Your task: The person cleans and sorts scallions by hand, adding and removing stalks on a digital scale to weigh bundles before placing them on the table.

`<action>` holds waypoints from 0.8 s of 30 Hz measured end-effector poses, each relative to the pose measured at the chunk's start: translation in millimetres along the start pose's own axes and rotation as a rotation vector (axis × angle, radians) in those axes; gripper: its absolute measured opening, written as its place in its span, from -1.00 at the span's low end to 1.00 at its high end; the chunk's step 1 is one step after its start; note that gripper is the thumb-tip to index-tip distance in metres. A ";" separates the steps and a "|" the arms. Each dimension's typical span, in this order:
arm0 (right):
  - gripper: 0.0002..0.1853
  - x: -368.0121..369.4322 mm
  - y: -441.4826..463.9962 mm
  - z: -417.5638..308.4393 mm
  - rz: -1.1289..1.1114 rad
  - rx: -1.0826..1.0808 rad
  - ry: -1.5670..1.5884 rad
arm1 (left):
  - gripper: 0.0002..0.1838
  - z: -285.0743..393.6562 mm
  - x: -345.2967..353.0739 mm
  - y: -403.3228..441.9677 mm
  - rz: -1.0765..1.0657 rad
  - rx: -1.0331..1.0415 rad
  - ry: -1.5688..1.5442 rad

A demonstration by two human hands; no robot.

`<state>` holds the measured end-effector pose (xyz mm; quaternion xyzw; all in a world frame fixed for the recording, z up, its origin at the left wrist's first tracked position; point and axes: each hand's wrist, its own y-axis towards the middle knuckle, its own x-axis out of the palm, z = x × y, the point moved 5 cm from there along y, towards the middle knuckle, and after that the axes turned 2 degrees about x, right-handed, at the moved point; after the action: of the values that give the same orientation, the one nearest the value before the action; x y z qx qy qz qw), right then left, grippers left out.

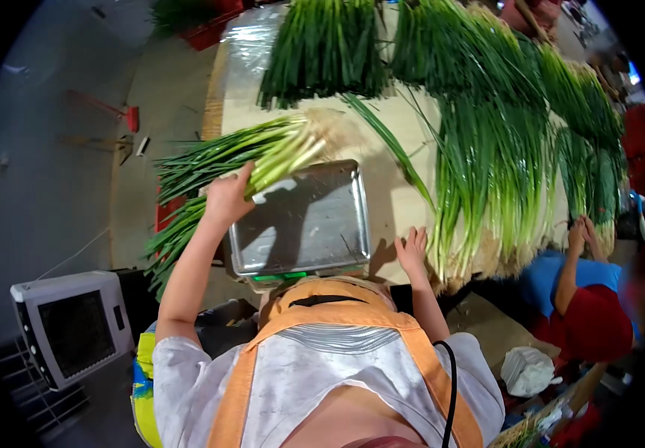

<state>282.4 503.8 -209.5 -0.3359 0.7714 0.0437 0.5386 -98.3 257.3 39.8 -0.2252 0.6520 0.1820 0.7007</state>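
My left hand [229,196] is closed around part of a bunch of green onions [281,153] at the left edge of the table. Their pale roots point toward the table's middle, and the dark leaves hang past the edge. Right beside them is a shallow metal tray [300,220], with a green-lit part [285,277] at its front side. My right hand [412,252] has its fingers apart, holding nothing. It is close to the root ends of a large pile of green onions [479,179]; whether it touches them I cannot tell.
More green onions [326,48] lie along the far side of the table [404,123], near clear plastic wrap [251,45]. Two loose leaves [397,145] cross its middle. A person in a red top [595,321] works at right. A white boxy appliance [72,325] stands at left.
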 end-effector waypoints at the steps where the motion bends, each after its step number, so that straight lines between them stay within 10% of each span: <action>1: -0.15 -1.9 -3.6 -6.7 -0.006 -0.012 -0.026 | -0.12 -20.1 -1.0 8.0 0.022 -0.047 0.009; 10: 0.08 -5.3 -0.5 -24.3 -0.159 0.045 -0.172 | -0.21 -139.9 -17.2 86.2 -0.025 -0.368 0.129; 18: 0.28 0.2 4.5 -35.3 -0.226 0.126 -0.261 | -0.01 -188.3 156.2 148.6 -0.108 -0.453 -0.309; 24: 0.33 6.7 8.0 -36.0 -0.232 0.139 -0.300 | 0.08 -160.2 159.7 136.4 0.003 -0.533 -0.230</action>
<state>247.7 491.3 -202.6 -0.3744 0.6396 -0.0226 0.6710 -293.1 276.1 -137.6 -0.3784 0.4978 0.3723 0.6859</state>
